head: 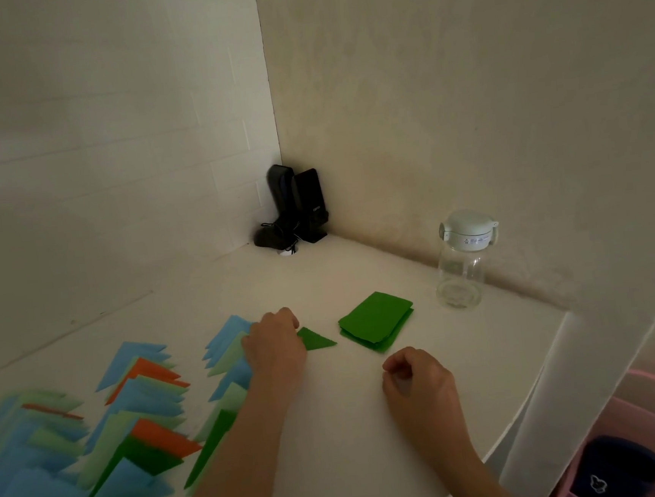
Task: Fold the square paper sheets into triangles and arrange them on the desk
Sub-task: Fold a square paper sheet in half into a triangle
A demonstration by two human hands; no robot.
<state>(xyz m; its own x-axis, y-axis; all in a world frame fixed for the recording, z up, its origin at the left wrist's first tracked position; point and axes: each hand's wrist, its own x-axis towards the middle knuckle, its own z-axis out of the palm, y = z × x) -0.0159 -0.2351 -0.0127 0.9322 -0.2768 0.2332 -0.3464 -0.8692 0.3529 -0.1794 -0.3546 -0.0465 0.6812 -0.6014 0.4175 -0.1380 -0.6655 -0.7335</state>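
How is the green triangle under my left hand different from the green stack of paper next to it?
The green triangle is a single folded piece with three corners; the green stack is several unfolded four-sided sheets. The triangle is smaller than the stack. The left hand rests on the triangle's edge; nothing touches the stack. Both are the same dark green and lie flat on the desk.
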